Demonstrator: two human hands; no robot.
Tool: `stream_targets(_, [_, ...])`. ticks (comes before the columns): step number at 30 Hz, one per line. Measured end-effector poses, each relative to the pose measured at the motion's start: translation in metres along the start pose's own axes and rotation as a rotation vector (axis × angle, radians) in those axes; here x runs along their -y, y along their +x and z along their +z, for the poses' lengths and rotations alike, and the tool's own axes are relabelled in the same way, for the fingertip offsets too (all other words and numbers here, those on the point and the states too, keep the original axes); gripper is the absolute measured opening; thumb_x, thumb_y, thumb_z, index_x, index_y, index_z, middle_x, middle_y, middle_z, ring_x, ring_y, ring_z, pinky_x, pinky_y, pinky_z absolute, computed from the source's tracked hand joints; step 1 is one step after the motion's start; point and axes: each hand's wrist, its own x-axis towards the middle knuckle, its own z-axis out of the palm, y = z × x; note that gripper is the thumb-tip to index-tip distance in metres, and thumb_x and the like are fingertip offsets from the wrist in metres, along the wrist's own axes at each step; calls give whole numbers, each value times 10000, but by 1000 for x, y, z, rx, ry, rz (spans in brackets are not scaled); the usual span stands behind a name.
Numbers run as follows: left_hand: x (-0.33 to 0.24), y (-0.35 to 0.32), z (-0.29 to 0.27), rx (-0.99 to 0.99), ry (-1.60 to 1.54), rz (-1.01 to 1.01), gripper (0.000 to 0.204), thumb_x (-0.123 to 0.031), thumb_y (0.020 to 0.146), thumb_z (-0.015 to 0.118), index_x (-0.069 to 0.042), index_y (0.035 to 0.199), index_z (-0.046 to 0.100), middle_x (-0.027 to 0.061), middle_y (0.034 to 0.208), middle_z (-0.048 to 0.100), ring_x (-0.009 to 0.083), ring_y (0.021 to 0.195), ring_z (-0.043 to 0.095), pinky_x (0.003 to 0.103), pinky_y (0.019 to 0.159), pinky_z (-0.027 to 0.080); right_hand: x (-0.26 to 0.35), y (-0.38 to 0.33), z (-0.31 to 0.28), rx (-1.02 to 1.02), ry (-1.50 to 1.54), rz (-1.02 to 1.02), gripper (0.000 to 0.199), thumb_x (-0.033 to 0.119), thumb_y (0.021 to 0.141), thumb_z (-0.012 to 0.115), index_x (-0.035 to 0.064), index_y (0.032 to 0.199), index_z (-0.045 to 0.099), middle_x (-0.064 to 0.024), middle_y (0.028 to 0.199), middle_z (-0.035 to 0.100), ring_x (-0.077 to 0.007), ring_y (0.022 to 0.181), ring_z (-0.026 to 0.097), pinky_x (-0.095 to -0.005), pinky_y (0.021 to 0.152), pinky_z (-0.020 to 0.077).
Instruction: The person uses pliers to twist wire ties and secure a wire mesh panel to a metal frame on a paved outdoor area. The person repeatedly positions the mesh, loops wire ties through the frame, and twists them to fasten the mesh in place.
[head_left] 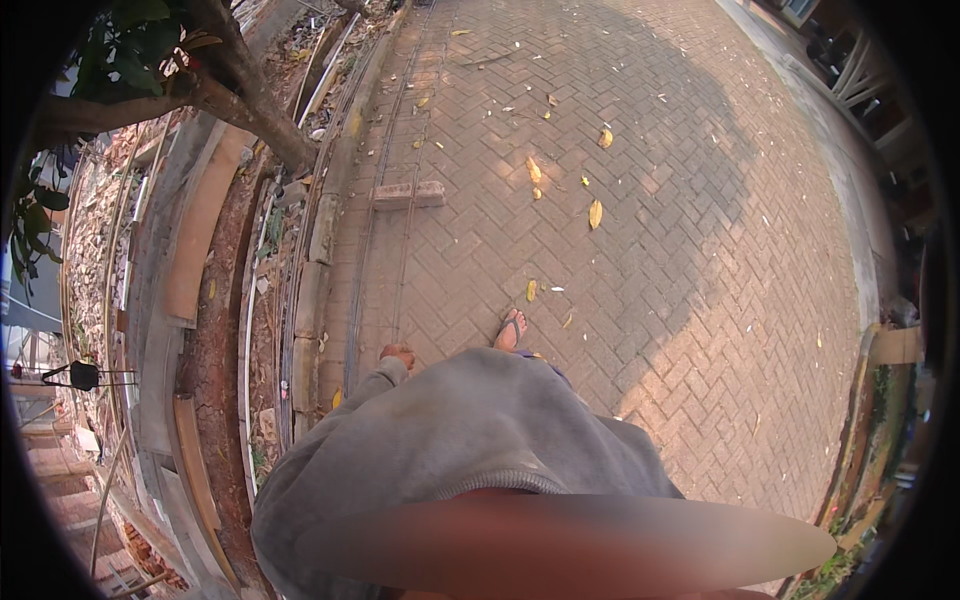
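My left hand point(397, 354) hangs low in front of my grey sleeve, its fingers curled in. Whether anything is inside them is hidden. Just beside it, long thin dark metal rods point(356, 305) lie along the left side of the paving. A block point(408, 195) rests at the rods, farther ahead. My right hand is out of sight; only the grey top point(480, 410) covers that side. One sandalled foot point(511, 329) shows on the paving ahead of me.
Herringbone brick paving point(600, 290) stretches ahead, with scattered yellow leaves point(596, 214). A kerb point(322, 228) borders it on the left, beyond which are a tree trunk point(265, 120), wooden planks point(205, 225) and rubble point(95, 240). A concrete edge point(850, 190) runs along the right.
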Motion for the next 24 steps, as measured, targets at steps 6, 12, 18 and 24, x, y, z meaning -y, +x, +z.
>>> stream_targets(6, [-57, 58, 6, 209, 459, -5, 334, -222, 850, 702, -94, 1151, 771, 117, 1079, 782, 272, 1011, 751, 373, 921, 579, 266, 79, -159, -153, 368, -222, 205, 283, 923, 710, 83, 881, 688, -33, 648, 613, -158, 511, 576, -341, 445, 421])
stream_targets(12, [-135, 144, 11, 247, 419, -95, 329, -220, 847, 701, -98, 1143, 775, 125, 1084, 780, 279, 1025, 747, 372, 933, 573, 499, 150, -275, -293, 178, -517, 260, 289, 934, 683, 51, 1016, 744, -44, 754, 690, -156, 583, 619, -330, 558, 501])
stream_targets(18, [-251, 303, -15, 278, 478, -69, 324, -218, 843, 699, -101, 1135, 779, 133, 1089, 777, 286, 1040, 744, 370, 945, 568, 571, 220, -257, -207, 192, -398, 312, 330, 930, 685, 48, 1039, 759, -41, 729, 683, -138, 597, 621, -327, 579, 504])
stream_targets(24, [-458, 483, -114, -245, 182, -105, 277, -196, 834, 689, -122, 1075, 803, 146, 1099, 769, 307, 1091, 726, 368, 990, 545, 571, 259, -266, -85, -323, -168, 372, 397, 901, 709, 65, 1051, 781, -123, 914, 779, -260, 877, 741, -395, 803, 559])
